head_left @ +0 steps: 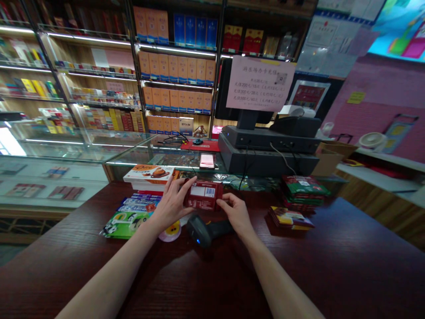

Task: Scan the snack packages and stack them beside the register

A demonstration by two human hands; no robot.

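Observation:
Between my two hands is a dark red snack packet [203, 201], its barcode side facing me. My left hand [174, 199] grips the packet's left end, thumb below and fingers along the top edge. At the right edge, my right hand [236, 212] pinches it between thumb and fingers. Just below lies a black handheld barcode scanner [204, 232] with a blue light, on the dark wooden counter [186, 279]. Left of my left hand are a green panda packet [124, 223], purple-and-blue packets [137, 204] and a white-and-orange box [151, 173]. My left wrist partly covers a round yellow item [172, 229].
Stacked green and red packets [303, 186] and yellow-brown bars [290, 218] sit on the right. A point-of-sale terminal [265, 148] with a paper sign [260, 84] stands behind. Glass display cases [59, 173] are at left; shelves of boxes [177, 68] line the back.

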